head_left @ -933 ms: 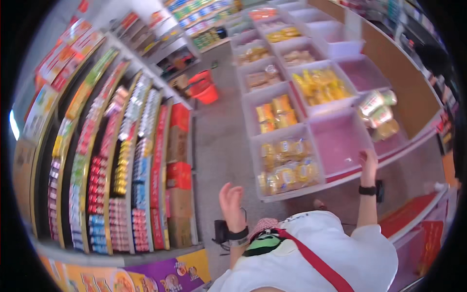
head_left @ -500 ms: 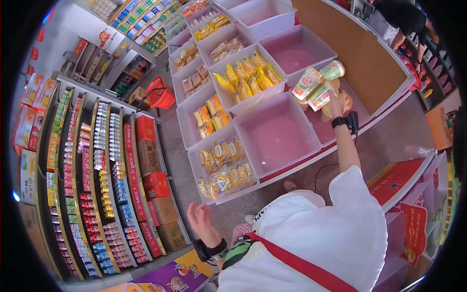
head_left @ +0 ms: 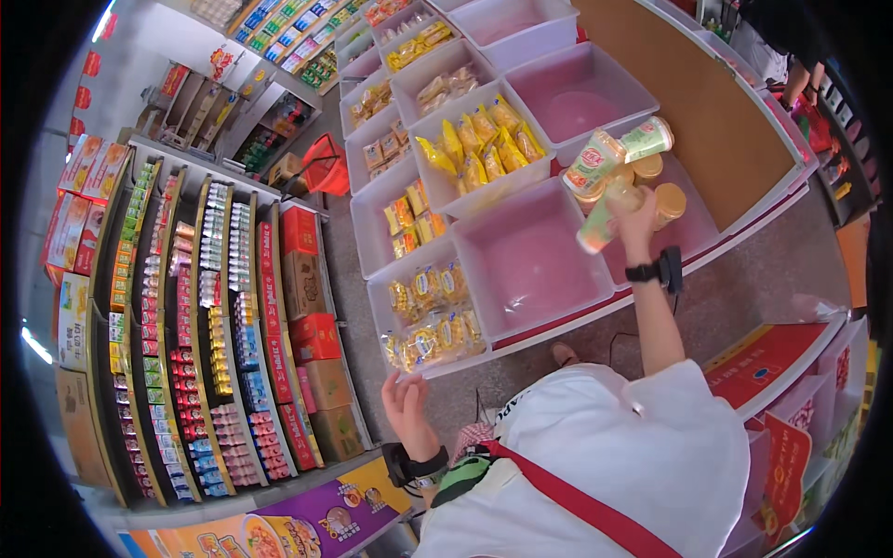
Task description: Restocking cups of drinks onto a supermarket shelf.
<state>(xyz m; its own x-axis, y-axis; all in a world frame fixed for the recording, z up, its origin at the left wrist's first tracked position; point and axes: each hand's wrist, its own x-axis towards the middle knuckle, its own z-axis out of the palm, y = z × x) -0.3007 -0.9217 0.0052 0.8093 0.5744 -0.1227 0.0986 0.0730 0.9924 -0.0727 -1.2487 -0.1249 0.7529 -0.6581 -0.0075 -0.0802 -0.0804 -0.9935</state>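
Observation:
My right hand (head_left: 634, 221) is wrapped round a clear plastic jar (head_left: 598, 229) with a green and white label. The jar is tilted and slightly blurred, over the wall between two bins. Just beyond the hand, more jars are grouped at the right: a labelled one (head_left: 595, 160) leaning, a green-labelled one (head_left: 648, 139) lying on its side, and one with a gold lid (head_left: 670, 202) beside my wrist. To the left of them stands a translucent bin (head_left: 530, 270) with a bare pinkish bottom. My left hand (head_left: 407, 409) hangs near the table's front left, fingers loosely apart, holding nothing.
Bins hold yellow snack bags (head_left: 484, 144), small yellow packets (head_left: 414, 220) and wrapped pastries (head_left: 433, 316). Shelves of bottled drinks (head_left: 214, 344) run along the left. A red basket (head_left: 326, 165) sits behind them. Another person (head_left: 791, 46) bends at the far right.
My right hand has picked up a jar from the group and brought it left and nearer, toward the bare bin. My left hand stays empty. The whole view has shifted slightly.

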